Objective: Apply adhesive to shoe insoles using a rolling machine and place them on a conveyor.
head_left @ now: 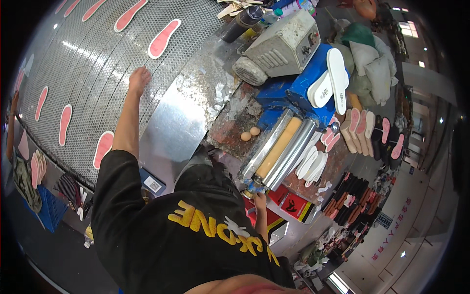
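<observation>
My left hand [140, 81] reaches out over the near edge of a metal mesh conveyor [93, 68], its fingers stretched out and slightly blurred, with nothing seen in them. Just beyond it lies a pink insole with a white rim [164, 39]; another such insole [103, 149] lies beside my left forearm. Down by the near end of a roller machine [286, 152], my right hand [260, 200] is closed next to a small yellowish end piece [248, 194]. What its fingers hold, if anything, is too small to make out.
A blue machine body [298, 88] carries white insoles [336, 73] on top. More white insoles [312, 165] are stacked right of the rollers. Two round tan objects [250, 134] sit left of them. A phone-like slab [152, 182] lies by the conveyor's edge.
</observation>
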The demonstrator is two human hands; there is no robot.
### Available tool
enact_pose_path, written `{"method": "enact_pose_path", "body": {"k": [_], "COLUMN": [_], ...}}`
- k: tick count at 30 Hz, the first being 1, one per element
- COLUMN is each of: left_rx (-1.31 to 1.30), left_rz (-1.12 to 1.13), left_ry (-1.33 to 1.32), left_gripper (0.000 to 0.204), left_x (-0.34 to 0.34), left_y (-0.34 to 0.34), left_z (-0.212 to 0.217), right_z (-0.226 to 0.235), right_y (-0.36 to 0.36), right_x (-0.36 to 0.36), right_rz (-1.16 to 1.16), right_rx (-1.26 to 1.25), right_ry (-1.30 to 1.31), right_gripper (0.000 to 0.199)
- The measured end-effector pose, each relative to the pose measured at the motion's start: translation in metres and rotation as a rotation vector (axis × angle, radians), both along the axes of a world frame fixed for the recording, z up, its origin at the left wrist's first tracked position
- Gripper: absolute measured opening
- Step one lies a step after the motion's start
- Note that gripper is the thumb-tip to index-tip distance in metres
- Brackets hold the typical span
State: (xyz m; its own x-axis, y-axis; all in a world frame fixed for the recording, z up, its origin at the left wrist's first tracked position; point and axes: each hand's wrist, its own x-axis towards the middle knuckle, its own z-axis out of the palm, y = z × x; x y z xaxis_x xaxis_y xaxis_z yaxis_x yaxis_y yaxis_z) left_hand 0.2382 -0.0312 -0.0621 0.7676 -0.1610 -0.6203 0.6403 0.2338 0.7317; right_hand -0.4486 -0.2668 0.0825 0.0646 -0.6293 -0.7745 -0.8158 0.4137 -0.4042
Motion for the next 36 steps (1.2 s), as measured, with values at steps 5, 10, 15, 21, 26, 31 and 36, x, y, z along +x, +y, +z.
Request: {"method": "enact_pose_path", "body": {"k": [5, 10, 15, 21, 26, 31, 36], "left_rx": [0.642, 0.918, 1.041, 0.982, 0.884, 0.597, 0.439], "left_rz": [-0.235, -0.441, -0.637, -0.768, -0.614, -0.666, -0.717], "left_ry": [-0.618, -0.865, -0.823, -0.939, -1.02, -0.923, -0.641], "left_gripper": [0.072, 0.067, 0.064, 0.067, 0.066, 0.06, 0.049], "left_x": [0.072, 0.132, 0.162, 0.168, 0.119, -0.05, -0.205], "left_y": [-0.04, -0.077, -0.1, -0.116, -0.114, -0.077, -0.04], "left_z": [-0.017, -0.027, -0.029, -0.017, 0.017, 0.04, 0.065], "right_z": [0.015, 0.032, 0.135, 0.285, 0.298, 0.262, 0.258], "right_y": [0.012, 0.02, -0.036, -0.126, -0.212, -0.269, -0.272], "right_x": [-0.007, -0.022, 0.005, 0.15, 0.277, 0.332, 0.334], "right_rz": [-0.007, -0.08, 0.012, 0.291, 0.517, 0.706, 0.709], "right_rx": [-0.062, -0.16, -0.827, -1.288, -1.247, -1.113, -1.185], "right_ry": [-0.099, -0.086, 0.223, -0.017, -0.247, 0.0, 0.075], "right_gripper": [0.012, 0.015, 0.015, 0.022, 0.04, 0.058, 0.06]}}
